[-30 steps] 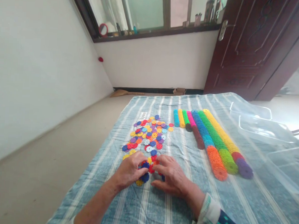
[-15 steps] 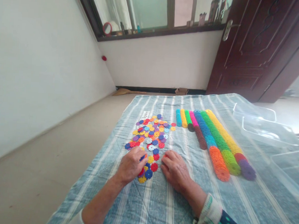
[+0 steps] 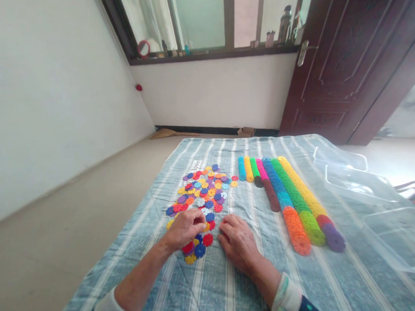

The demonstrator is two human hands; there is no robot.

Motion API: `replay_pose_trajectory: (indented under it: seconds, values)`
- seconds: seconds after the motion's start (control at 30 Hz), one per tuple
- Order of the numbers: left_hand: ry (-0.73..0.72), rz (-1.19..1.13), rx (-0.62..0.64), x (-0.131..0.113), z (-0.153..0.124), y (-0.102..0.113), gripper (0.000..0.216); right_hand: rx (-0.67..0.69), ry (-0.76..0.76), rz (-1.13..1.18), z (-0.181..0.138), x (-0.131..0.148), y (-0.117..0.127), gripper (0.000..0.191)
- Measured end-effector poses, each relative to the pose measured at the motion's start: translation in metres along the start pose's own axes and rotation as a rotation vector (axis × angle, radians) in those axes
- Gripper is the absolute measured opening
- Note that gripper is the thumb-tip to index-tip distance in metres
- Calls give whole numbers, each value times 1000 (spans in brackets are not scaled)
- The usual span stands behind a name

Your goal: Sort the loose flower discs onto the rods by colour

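Observation:
My left hand (image 3: 187,229) is over the near part of a loose spread of flower-shaped plastic discs (image 3: 200,202) in red, blue, yellow, purple, orange and pale blue. Its thumb and forefinger pinch together at a yellow disc (image 3: 207,227), partly covered by the fingertips. To the right of the spread, my right hand (image 3: 238,243) rests low over the striped cloth (image 3: 218,286) with its fingers curled in. Whatever lies under those fingers is hidden. A red disc (image 3: 207,240) and a blue disc (image 3: 199,250) lie between and below the hands.
Overlapping rows of colour-sorted discs (image 3: 291,192) run along the right side. Clear plastic containers (image 3: 345,174) stand beyond them at the right edge. A small printed label (image 3: 196,165) lies behind the spread. A dark red door (image 3: 337,74) is at the back right.
The view has tilted up and turned slightly right. My left fingers have moved onto the yellow disc. The orange piece seen at my right fingertips is no longer visible.

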State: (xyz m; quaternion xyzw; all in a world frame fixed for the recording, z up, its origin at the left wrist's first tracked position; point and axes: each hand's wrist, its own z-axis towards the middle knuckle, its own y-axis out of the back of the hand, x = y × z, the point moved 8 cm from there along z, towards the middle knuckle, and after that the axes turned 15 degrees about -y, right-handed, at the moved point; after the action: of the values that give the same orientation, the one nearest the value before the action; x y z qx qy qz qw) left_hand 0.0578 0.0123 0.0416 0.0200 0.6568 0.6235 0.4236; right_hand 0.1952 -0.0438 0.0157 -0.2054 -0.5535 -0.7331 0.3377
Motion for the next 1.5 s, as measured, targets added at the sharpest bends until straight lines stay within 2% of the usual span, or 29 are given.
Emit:
replay_pose_trajectory:
  seconds: [0.1,0.2,0.37,0.47,0.57,0.77,0.97,1.17,1.37,1.5]
  values:
    - [-70,-21,-74,-5,19,8,16,-34,-23,92,3,-3,1,12]
    - [-152,-5,-127,-12,51,11,17,-107,-119,311,8,-14,10,14]
    - [-238,15,-191,-22,122,-6,15,-155,-342,521,17,-36,17,18]
    - [-256,70,-164,-28,162,-24,18,-144,-393,549,20,-40,19,17]
    - [-206,177,-99,-30,194,-40,22,-117,-401,552,21,-39,18,20]
    - [-170,252,-44,-32,224,-51,23,-105,-404,515,24,-38,16,22]
    - [-146,271,-27,-33,228,-53,22,-114,-383,494,26,-38,18,24]
    - [-190,290,-78,-36,209,-31,21,-90,-374,531,26,-37,17,25]
    - [-274,239,-37,-24,150,-3,21,-87,-382,496,24,-39,18,20]
    - [-211,152,114,-7,91,8,19,-76,-365,471,22,-39,19,19]
